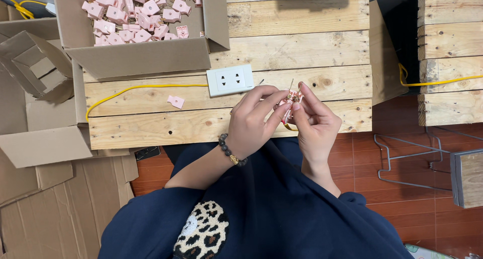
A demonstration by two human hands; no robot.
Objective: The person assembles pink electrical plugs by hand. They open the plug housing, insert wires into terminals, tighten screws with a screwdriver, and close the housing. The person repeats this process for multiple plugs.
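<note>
Over the front edge of the wooden pallet table (151,128), both hands pinch one small pink plastic plug part (290,97) with thin metal pins sticking up from it. My left hand (254,120), a bead bracelet on its wrist, grips the part from the left. From the right, my right hand (316,123) holds it with thumb and forefinger. A white socket plate (230,80) on a yellow cable (136,89) lies just beyond the hands. One loose pink part (175,101) rests on the planks to the left.
An open cardboard box (141,58) at the back left holds several pink plug parts (136,15). Empty cardboard boxes (35,68) stand at the left and flattened cardboard lies on the floor. A second pallet stack (448,53) and a wire frame (407,158) are at the right.
</note>
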